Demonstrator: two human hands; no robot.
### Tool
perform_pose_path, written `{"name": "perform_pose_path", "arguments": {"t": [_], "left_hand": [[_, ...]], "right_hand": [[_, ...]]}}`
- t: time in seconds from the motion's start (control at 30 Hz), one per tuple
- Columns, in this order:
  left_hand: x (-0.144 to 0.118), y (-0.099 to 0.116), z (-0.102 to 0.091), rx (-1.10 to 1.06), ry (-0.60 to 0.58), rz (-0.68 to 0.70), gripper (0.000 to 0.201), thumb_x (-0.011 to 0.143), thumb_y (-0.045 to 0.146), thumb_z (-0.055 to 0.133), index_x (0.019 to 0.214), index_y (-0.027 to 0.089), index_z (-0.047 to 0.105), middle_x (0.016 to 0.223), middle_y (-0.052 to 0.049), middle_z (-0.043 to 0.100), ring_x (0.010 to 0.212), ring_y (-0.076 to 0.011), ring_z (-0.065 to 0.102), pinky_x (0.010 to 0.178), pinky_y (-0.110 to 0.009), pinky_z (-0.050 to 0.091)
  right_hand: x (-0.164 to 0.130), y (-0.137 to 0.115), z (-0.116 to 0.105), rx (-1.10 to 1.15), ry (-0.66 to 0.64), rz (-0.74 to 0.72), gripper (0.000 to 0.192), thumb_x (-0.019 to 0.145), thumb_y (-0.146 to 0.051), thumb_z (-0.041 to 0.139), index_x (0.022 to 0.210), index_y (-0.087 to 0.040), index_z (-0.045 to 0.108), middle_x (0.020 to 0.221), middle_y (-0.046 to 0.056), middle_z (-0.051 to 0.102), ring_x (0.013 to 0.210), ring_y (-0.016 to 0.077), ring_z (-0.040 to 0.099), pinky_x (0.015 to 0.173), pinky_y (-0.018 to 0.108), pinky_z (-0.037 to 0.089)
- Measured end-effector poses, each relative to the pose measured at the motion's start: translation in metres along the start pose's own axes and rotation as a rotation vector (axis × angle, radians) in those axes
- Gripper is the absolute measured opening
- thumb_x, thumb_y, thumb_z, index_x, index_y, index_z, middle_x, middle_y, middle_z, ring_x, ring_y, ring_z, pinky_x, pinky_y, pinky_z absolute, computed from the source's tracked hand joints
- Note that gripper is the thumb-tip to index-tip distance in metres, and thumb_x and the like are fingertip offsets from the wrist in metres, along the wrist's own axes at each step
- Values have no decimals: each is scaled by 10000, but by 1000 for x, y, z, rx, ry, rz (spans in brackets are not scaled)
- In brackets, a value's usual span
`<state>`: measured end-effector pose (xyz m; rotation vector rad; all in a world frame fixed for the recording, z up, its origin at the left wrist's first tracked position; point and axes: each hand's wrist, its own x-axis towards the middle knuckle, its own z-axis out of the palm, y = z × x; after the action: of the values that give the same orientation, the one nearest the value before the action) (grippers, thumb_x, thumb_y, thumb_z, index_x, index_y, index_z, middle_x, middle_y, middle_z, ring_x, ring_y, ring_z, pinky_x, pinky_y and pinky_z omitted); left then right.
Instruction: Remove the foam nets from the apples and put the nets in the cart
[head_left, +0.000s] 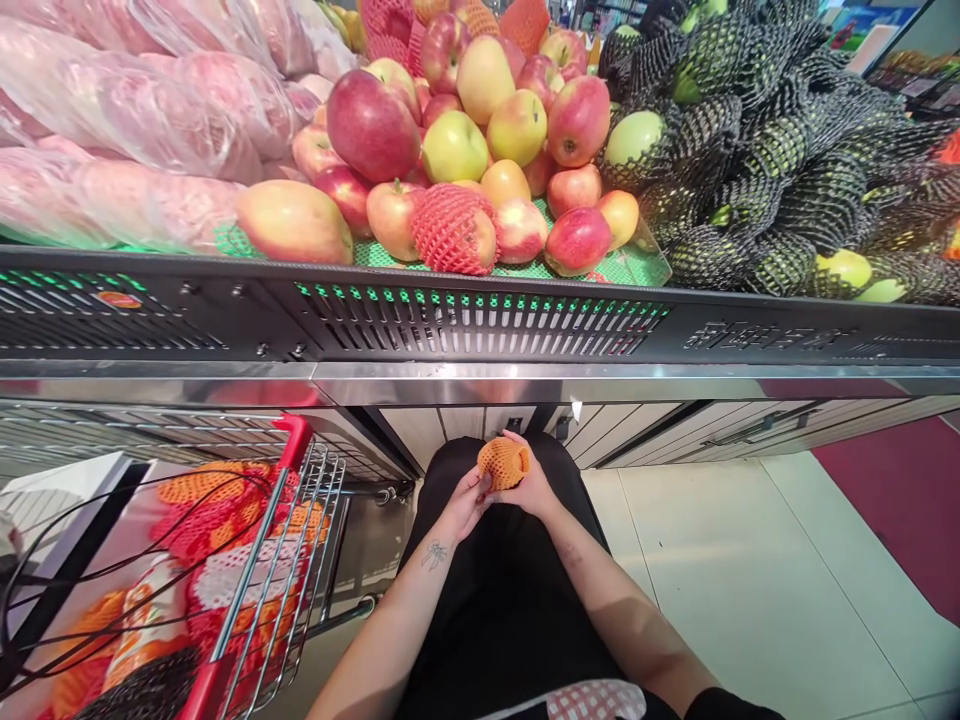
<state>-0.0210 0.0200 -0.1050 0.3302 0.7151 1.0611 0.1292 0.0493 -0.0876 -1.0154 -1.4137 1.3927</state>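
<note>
Low in front of my lap, both hands hold an orange foam fruit net point(502, 463). It bulges in a rounded shape, and its gathered end faces right; whether a fruit is inside I cannot tell. My left hand point(469, 500) closes on its lower left side with thumb and fingers. Around its right side and underneath curls my right hand point(534, 487). Ahead on the display lie loose apples point(455, 147), red, yellow and green. One fruit at the front sits in a red foam net point(454, 228).
A black slotted rail point(480, 318) with a metal edge fronts the display. Bagged pink fruit point(150, 120) lies left, and black-netted fruit point(780, 150) right. At my left stands a shopping cart point(289, 560) holding foam nets, a white box and black cables. Pale floor tiles point(720, 560) extend right.
</note>
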Motion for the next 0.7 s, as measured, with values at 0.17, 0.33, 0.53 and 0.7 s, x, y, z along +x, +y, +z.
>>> {"name": "perform_pose_path", "arguments": {"t": [0.17, 0.33, 0.53, 0.7], "left_hand": [[2, -9, -3, 77, 14, 20, 661, 541, 600, 866, 994, 137, 730, 786, -55, 678, 706, -155, 592, 604, -248, 425], [4, -16, -10, 113, 72, 24, 601, 497, 673, 840, 698, 148, 629, 531, 64, 442, 497, -67, 369, 485, -237, 265], [2, -11, -3, 104, 45, -10, 750, 650, 844, 588, 980, 179, 697, 825, -44, 663, 651, -121, 520, 536, -222, 283], [1, 6, -4, -125, -67, -86, 915, 772, 879, 275, 1316, 226, 613, 1300, -143, 639, 1022, -221, 595, 682, -263, 407]], "right_hand": [[-1, -5, -2, 37, -41, 2, 1128, 406, -317, 970, 1386, -267, 413, 1294, 88, 601, 1199, 288, 601, 1089, 462, 445], [0, -7, 2, 11, -11, -12, 967, 466, -352, 943, 1299, -245, 463, 1211, 81, 640, 1134, 269, 633, 1050, 444, 478], [-8, -26, -5, -329, 155, -192, 781, 532, -343, 862, 1225, -217, 526, 1197, 113, 666, 1113, 304, 649, 1038, 477, 488], [9, -123, -42, -547, 524, -599, 836, 564, -419, 819, 1284, -222, 443, 1220, 119, 569, 1142, 315, 599, 1015, 502, 489]]}}
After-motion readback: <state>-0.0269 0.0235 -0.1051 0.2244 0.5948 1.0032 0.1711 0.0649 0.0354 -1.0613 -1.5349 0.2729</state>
